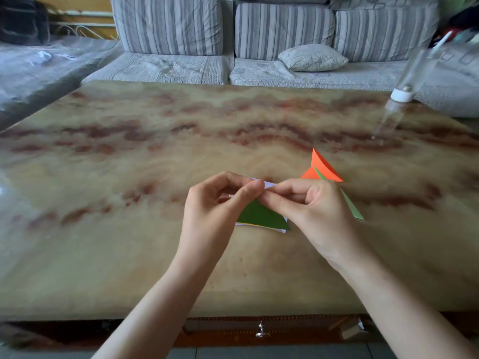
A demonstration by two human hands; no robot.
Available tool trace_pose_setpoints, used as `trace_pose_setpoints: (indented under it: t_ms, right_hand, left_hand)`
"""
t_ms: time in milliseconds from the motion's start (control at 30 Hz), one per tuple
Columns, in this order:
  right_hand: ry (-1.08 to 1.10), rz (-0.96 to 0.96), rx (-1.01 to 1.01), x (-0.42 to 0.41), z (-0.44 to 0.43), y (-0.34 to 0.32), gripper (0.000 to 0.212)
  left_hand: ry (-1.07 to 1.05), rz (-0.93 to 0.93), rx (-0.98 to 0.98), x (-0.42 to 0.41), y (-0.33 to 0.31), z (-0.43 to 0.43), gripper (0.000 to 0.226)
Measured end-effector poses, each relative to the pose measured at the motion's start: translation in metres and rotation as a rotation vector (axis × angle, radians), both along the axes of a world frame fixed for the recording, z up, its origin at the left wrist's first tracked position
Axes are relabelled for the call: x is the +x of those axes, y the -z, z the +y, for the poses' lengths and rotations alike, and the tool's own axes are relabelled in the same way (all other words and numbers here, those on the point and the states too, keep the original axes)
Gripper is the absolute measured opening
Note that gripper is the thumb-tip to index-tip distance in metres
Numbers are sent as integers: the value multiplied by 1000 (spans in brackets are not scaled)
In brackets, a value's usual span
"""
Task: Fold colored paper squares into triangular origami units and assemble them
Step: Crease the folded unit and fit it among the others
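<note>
The brown marbled stone table fills the frame. At its centre the left hand and right hand meet above a dark green paper stack. An orange folded paper triangle lies just upper right of the right hand. Both hands pinch a pale lilac paper strip.

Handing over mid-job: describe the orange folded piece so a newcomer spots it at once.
On the marbled table, look just beyond the right hand, whose fingers pinch pale paper. The orange folded triangle sits there, one point up, a light green piece against it. It is the only orange paper; the nearby stack is topped dark green.
</note>
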State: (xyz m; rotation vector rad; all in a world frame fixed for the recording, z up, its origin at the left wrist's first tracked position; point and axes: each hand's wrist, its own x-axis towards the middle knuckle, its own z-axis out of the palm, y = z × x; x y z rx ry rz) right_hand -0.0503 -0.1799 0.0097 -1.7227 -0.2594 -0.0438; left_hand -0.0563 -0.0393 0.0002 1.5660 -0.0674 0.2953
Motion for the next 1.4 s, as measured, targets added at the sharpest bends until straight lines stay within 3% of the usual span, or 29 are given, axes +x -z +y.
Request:
trace_pose_setpoints:
  t_ms: [400, 833, 967, 1133, 1267, 1400]
  right_hand:
    - [-93, 63, -26, -1, -8, 1, 8]
    - [-87, 118, -63, -4, -9, -3, 13]
    - [-67, 106, -58, -4, -16, -4, 13]
    - [54, 49, 54, 0, -14, -2, 15]
    - [37, 43, 9, -2, -1, 1, 32]
    - [25, 50, -82, 0, 3, 7, 9]
  left_hand:
    - [-217, -56, 23, 6, 2, 9, 18]
    - [-268, -48, 92, 9, 11, 10, 19]
    - [-349, -35, -1, 22, 5, 29, 22]
    - [-190, -4, 39, 18, 2, 30, 19]
    - [-90, 35, 50, 9, 8, 11, 16]
    - [-80, 24, 58, 6, 8, 3, 15]
